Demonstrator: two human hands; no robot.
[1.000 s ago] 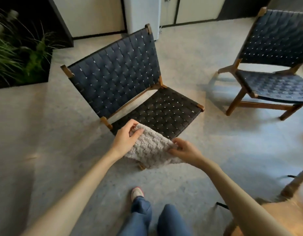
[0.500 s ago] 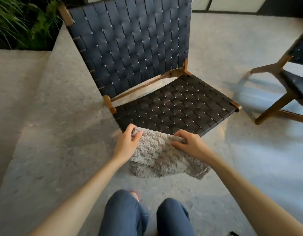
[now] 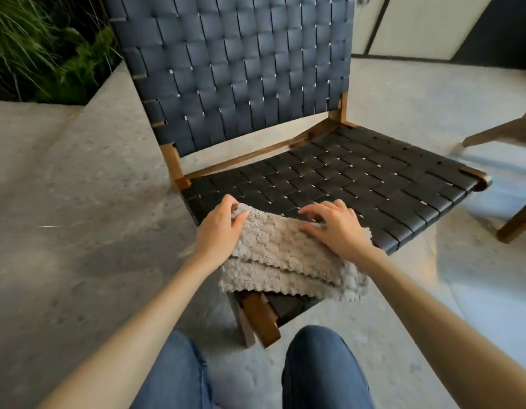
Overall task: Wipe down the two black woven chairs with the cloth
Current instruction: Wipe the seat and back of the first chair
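two knees [image 3: 179, 376] in blue denim sit at the bottom edge. both bare forearms reach forward from there. just beyond the knees stands the wooden front leg [image 3: 260, 320] of the nearer chair [image 3: 480, 181].

the grey, nubby cloth [image 3: 285, 255] is folded, with two scalloped layers showing. it lies over the near corner of the woven seat [image 3: 359, 178], directly above that leg, and its lower layers hang off the edge.

the left hand [image 3: 219, 228] holds the cloth's left end, thumb on top and fingers curled beneath, clamped on the fabric. the right hand [image 3: 335, 228] lies palm down on the cloth's right part. its fingers are apart and lightly bent, and they press the cloth onto the seat.

behind the seat rises the backrest [image 3: 241, 69], woven in dark straps on a brown wooden frame, upright with a slight lean.

the second chair [image 3: 514, 228] shows only blurred wooden frame parts at the right edge, apart from the first.

the floor [image 3: 78, 231] is grey speckled stone. green plants [image 3: 43, 48] fill the top left corner and pale cabinet doors [image 3: 418, 25] the top right.
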